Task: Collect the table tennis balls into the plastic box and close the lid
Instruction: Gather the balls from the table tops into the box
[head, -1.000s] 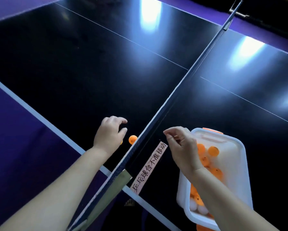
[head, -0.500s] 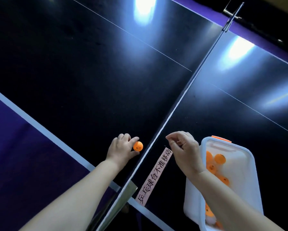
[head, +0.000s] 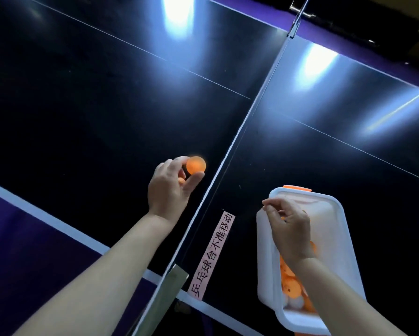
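Observation:
My left hand (head: pixel 169 187) is raised left of the net and pinches an orange ball (head: pixel 196 164) between thumb and fingertips; a second orange ball (head: pixel 181 180) shows inside the palm. On the right side of the net stands the white plastic box (head: pixel 344 229), open, with several orange and white balls (head: pixel 289 284) in its near end. My right hand (head: pixel 289 229) hovers over the box's left rim with fingers loosely curled; nothing is visible in it. An orange clip (head: pixel 297 187) marks the box's far edge. No lid is visible.
The dark table tennis table (head: pixel 106 105) fills the view, split by the net (head: pixel 240 132) running from near centre to far right. A pink paper label (head: pixel 213 253) with printed characters lies beside the net. The net's metal clamp (head: pixel 169 284) sits at the near edge.
My left hand has lifted the orange ball off the table and risen beside the net. My right hand has shifted right, over the box's left rim.

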`<control>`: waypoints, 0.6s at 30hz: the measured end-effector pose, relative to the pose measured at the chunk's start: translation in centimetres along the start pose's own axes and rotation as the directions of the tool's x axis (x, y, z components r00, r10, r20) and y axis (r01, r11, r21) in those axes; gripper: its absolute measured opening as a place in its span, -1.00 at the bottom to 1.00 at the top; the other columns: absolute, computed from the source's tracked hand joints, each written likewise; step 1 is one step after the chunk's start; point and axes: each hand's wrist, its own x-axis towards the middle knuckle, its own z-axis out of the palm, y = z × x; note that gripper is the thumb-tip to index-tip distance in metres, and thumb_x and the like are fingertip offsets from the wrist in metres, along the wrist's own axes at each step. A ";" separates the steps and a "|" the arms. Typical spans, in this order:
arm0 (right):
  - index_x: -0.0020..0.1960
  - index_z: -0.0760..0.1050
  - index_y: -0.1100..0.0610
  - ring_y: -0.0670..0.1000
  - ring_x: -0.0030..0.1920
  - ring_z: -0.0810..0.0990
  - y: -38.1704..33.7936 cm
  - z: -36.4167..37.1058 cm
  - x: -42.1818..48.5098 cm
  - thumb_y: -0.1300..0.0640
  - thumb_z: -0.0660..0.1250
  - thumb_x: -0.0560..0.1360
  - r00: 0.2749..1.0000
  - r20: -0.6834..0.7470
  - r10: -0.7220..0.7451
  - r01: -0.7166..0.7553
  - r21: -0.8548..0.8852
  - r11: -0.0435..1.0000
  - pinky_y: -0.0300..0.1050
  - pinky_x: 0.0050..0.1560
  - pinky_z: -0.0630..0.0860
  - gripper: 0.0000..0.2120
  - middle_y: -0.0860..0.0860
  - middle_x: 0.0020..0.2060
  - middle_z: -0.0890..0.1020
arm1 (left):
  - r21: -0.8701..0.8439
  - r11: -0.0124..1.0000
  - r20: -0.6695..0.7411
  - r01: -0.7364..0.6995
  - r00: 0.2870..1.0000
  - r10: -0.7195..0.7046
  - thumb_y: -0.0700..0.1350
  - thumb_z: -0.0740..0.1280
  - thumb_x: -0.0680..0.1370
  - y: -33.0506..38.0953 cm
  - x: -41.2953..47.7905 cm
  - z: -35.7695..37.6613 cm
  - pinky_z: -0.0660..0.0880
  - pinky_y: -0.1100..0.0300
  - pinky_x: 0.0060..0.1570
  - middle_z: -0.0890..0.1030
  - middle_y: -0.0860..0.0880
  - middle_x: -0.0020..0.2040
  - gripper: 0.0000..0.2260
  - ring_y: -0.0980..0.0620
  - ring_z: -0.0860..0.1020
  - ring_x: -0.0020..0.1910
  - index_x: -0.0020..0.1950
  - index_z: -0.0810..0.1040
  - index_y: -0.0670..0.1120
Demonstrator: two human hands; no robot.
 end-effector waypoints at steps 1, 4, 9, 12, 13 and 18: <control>-0.15 0.57 -0.01 -0.09 -0.22 0.55 0.4 -0.7 -0.1 0.34 0.35 0.46 1.000 -0.021 0.013 -0.013 -0.006 1.000 -0.43 -0.18 0.42 -0.76 -0.02 -0.25 0.63 | -0.043 0.998 -0.001 -0.042 0.999 0.042 0.32 0.21 0.43 1.6 0.2 0.2 0.34 0.35 -0.21 0.49 0.06 -0.22 -0.53 0.07 0.43 -0.13 0.07 0.57 -0.01; -0.18 0.56 -0.05 -0.15 -0.25 0.57 1.7 -3.2 -0.5 0.30 0.34 0.48 0.992 -0.074 0.103 -0.103 0.012 0.995 -0.48 -0.22 0.41 -0.76 -0.02 -0.26 0.64 | -0.105 0.980 0.051 -0.171 0.983 0.177 0.28 0.27 0.42 6.4 -0.3 1.6 0.34 0.37 -0.17 0.49 0.10 -0.23 -0.60 0.13 0.41 -0.15 0.02 0.59 0.01; -0.17 0.56 -0.07 -0.26 -0.20 0.59 4.3 -8.0 -1.6 0.28 0.33 0.50 0.979 -0.124 0.160 -0.156 0.039 0.987 -0.50 -0.19 0.45 -0.76 -0.11 -0.25 0.64 | -0.156 0.942 0.124 -0.296 0.941 0.316 0.37 0.19 0.42 12.5 -4.2 5.7 0.34 0.34 -0.17 0.56 0.06 -0.23 -0.48 0.11 0.44 -0.18 0.02 0.60 -0.03; -0.15 0.57 0.00 -0.09 -0.15 0.61 6.1 -10.5 -2.3 0.27 0.32 0.50 0.973 -0.123 0.195 -0.193 0.023 0.981 -0.34 -0.14 0.49 -0.81 -0.01 -0.20 0.64 | -0.210 0.936 0.196 -0.283 0.925 0.324 0.40 0.17 0.39 14.6 -6.7 7.9 0.36 0.30 -0.15 0.55 0.09 -0.23 -0.43 0.12 0.45 -0.18 0.06 0.58 -0.02; -0.14 0.58 0.01 -0.04 -0.14 0.61 6.7 -11.2 -2.6 0.27 0.32 0.49 0.971 -0.123 0.204 -0.204 0.013 0.979 -0.28 -0.14 0.50 -0.83 0.01 -0.19 0.64 | -0.220 0.941 0.238 -0.259 0.921 0.309 0.41 0.19 0.37 15.1 -7.6 8.6 0.37 0.31 -0.13 0.53 0.11 -0.21 -0.42 0.14 0.44 -0.16 0.10 0.58 -0.01; -0.14 0.57 0.03 -0.08 -0.15 0.59 9.1 -13.8 -4.0 0.27 0.33 0.48 0.974 -0.119 0.191 -0.194 -0.013 0.981 -0.26 -0.17 0.51 -0.85 -0.02 -0.21 0.62 | -0.147 0.974 0.338 -0.171 0.917 0.212 0.47 0.02 0.40 16.4 -11.2 11.0 0.46 0.24 -0.06 0.50 0.16 -0.15 -0.31 0.16 0.51 -0.10 0.16 0.55 -0.02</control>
